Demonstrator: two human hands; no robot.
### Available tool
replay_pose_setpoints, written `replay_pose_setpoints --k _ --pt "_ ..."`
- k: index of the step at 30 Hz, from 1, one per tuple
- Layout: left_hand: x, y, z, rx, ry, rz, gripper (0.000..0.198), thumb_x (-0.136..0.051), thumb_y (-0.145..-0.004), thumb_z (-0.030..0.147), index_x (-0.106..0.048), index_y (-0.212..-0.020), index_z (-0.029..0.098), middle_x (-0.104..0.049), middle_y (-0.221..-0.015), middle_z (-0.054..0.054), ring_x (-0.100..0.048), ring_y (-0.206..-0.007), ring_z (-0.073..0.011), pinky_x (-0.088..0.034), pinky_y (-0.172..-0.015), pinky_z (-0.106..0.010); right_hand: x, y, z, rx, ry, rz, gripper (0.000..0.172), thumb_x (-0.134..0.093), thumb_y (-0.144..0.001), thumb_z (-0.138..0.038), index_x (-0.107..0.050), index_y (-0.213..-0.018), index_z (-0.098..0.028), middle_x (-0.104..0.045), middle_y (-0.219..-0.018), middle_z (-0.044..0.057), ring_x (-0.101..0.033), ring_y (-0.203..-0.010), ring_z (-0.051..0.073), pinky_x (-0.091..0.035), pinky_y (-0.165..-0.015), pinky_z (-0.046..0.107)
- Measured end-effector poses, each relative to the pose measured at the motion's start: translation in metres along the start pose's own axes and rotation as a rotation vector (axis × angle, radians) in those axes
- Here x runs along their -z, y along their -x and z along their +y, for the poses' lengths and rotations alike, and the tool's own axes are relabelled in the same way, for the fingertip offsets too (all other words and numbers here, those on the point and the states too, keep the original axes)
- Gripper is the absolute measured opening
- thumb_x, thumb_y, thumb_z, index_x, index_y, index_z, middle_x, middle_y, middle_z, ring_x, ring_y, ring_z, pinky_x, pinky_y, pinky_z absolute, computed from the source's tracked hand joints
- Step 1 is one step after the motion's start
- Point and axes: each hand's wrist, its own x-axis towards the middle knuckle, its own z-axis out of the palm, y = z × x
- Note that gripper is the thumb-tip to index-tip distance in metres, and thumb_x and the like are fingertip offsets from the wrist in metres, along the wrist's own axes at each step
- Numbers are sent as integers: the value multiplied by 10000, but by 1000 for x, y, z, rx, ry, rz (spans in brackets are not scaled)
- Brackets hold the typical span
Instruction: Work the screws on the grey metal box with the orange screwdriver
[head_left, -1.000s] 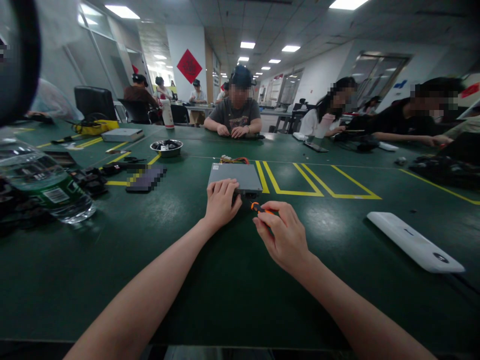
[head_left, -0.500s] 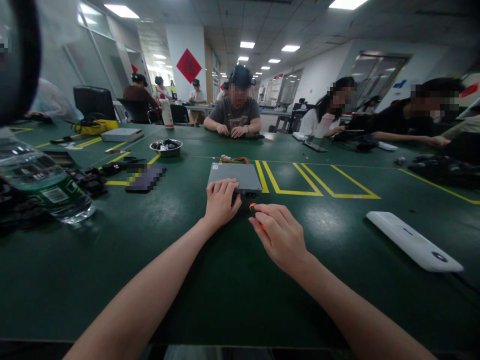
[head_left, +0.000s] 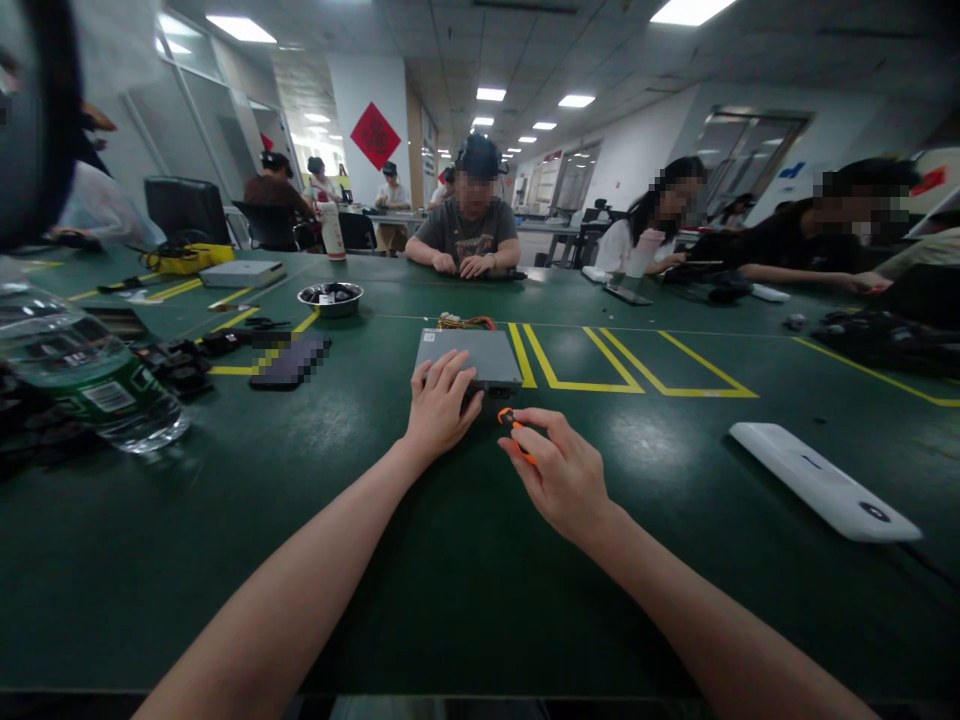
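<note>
The box (head_left: 491, 358) sits on the green counter (head_left: 465, 610) in the middle of the frame. It is flat, gray and smooth, with a small white sticker (head_left: 429, 338) at its far left corner. Yellow and red wires (head_left: 466, 322) poke out the back. The left hand (head_left: 444, 405) holds its near edge, fingers on top, thumb in front. The right hand (head_left: 564, 465), fingers curled, pinches an orange and black tool (head_left: 508, 417) just below the box.

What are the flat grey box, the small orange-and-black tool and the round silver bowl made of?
The flat grey box looks like matte sheet metal: smooth with straight edges. The small orange-and-black tool is perhaps plastic or rubber, given its solid colours. The round silver bowl is probably polished metal: it gleams.
</note>
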Motion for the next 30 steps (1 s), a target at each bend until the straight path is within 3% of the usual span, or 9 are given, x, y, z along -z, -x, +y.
replay_pose_setpoints --k 4,9,14,19,26,30 --pt "2 -1 -1 6 -2 -35 212 -428 -876 279 -521 -1066 259 -554 -1236 -31 -463 -1156 -209 -228 -977 -442 -7 6 0 59 -98 -29 333 -492 -787 -57 -402 -1081 -185 -529 -1107 107 -530 -1064 182 -515 -822 328" --pt "4 0 -2 47 -7 -55 209 -467 -861 279 -534 -1059 277 -562 -1232 -17 -472 -1137 -217 -270 -921 -436 -8 8 -4 106 -156 -81 288 -476 -788 -63 -411 -1035 -197 -478 -1160 120 -478 -1143 203 -502 -865 356" --pt "9 4 -4 67 6 -32 205 -487 -854 287 -545 -1051 285 -581 -1207 -1 -479 -1118 -221 -278 -914 -428 -4 4 -9 149 -193 -81 179 -518 -810 -170 -439 -970 -189 -472 -1132 128 -497 -1117 211 -514 -835 339" --pt "15 8 -8 72 12 -19 187 -509 -845 302 -553 -1025 280 -598 -1182 3 -486 -1092 -222 -283 -892 -420 -3 -2 -9 174 -197 -66 231 -494 -795 -105 -414 -1003 -167 -513 -1085 135 -515 -1094 202 -508 -825 326" --pt "12 7 -15 21 46 4 190 -511 -842 299 -554 -1024 265 -601 -1165 -13 -489 -1075 -210 -267 -886 -406 2 -17 -4 51 -42 27 162 -546 -787 -236 -451 -910 -195 -574 -864 64 -580 -795 171 -503 -655 310" --pt "11 4 -17 1 70 0 179 -492 -850 310 -554 -1010 258 -603 -1155 -17 -484 -1070 -209 -268 -880 -400 -2 -15 -4 -27 -100 63 268 -513 -812 -163 -404 -1055 -190 -577 -950 83 -580 -881 161 -517 -698 289"
